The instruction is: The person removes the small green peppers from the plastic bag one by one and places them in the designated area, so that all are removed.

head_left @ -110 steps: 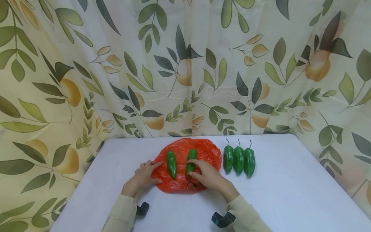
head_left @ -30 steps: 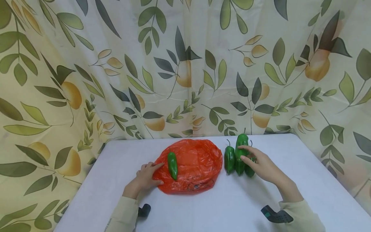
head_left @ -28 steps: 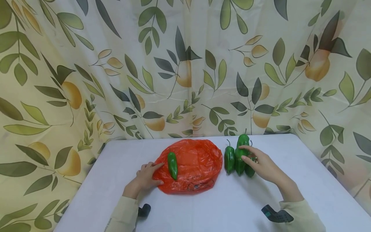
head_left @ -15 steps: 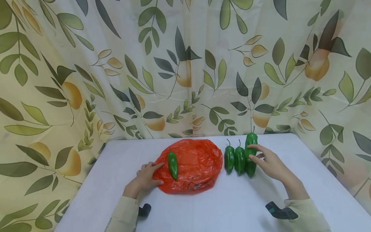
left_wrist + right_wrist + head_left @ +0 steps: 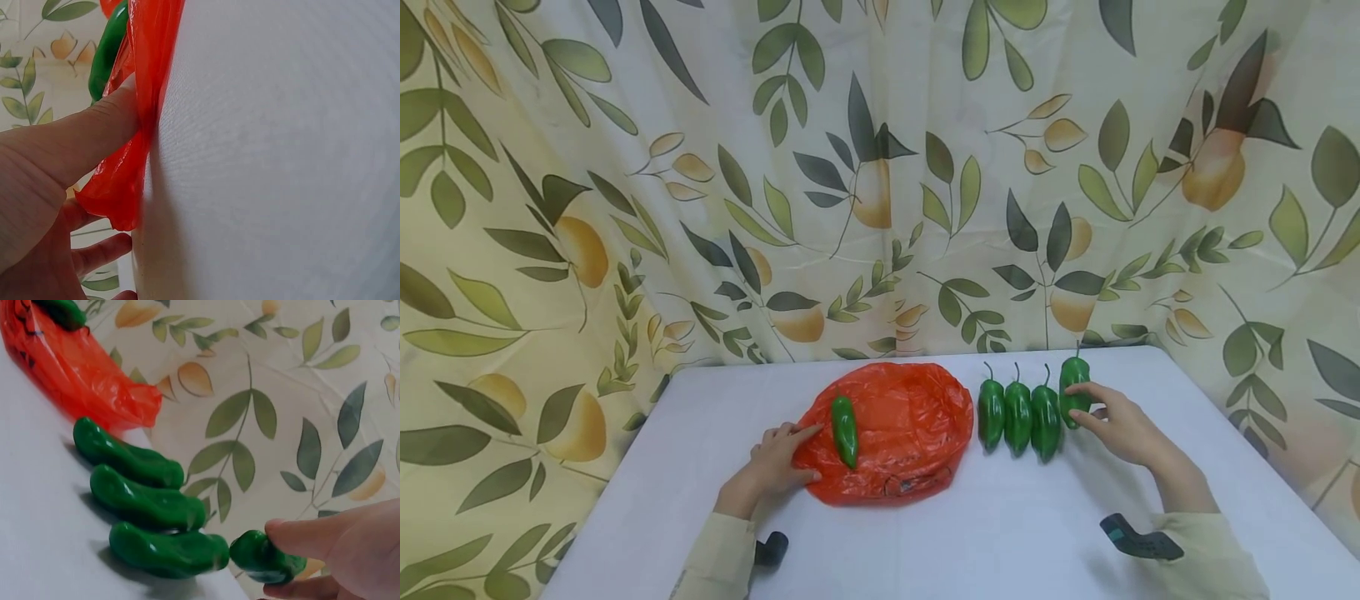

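Observation:
My right hand pinches a green chili pepper between thumb and fingers, at the right end of a row. In the right wrist view that held pepper points toward the camera, beside the nearest of three lying peppers. These three peppers lie side by side with stems pointing away. My left hand rests on the left edge of a red plastic bag, fingers spread. The left wrist view has its thumb pressing the bag's edge. One more pepper lies on the bag.
A white-covered table carries everything. Behind it and at the left hangs a curtain printed with leaves and fruit. Dark devices are strapped at both sleeves, one beneath the right wrist.
The right hand has taken a pepper off the bag, carried it right above the row, and now holds it past the row's right end. The left hand stays on the bag.

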### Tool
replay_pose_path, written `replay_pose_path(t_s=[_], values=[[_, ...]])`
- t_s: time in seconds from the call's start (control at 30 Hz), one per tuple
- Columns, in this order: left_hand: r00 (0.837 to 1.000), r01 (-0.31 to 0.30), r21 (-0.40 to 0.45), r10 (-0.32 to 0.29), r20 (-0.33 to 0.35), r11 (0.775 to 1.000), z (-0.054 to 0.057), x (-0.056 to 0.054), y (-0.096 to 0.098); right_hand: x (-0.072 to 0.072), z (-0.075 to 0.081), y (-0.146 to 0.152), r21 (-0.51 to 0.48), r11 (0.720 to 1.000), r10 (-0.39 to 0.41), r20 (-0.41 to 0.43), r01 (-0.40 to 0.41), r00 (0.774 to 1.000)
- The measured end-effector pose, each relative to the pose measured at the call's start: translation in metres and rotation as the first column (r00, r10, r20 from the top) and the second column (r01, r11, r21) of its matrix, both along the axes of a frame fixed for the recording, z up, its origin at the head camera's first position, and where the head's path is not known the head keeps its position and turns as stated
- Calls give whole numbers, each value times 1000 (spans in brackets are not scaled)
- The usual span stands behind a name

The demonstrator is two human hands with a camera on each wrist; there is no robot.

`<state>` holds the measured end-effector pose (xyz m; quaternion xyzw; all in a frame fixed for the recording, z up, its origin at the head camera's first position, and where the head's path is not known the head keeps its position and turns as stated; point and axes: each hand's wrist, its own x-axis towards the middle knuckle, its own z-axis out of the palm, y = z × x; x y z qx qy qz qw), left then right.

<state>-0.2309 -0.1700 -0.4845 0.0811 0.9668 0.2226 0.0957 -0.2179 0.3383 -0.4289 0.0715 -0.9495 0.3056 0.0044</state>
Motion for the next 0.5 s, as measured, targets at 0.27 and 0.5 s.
replay_pose_path(t_s=[0.27, 0.5], values=[[1000, 2, -9, -2, -8, 1000, 0, 1, 0, -6, -10, 13, 77, 997, -10, 145, -2, 989], [1000, 6, -15, -6, -9, 1000, 1, 1, 0, -8, -19, 15, 97, 995, 14, 171, -31, 985]])
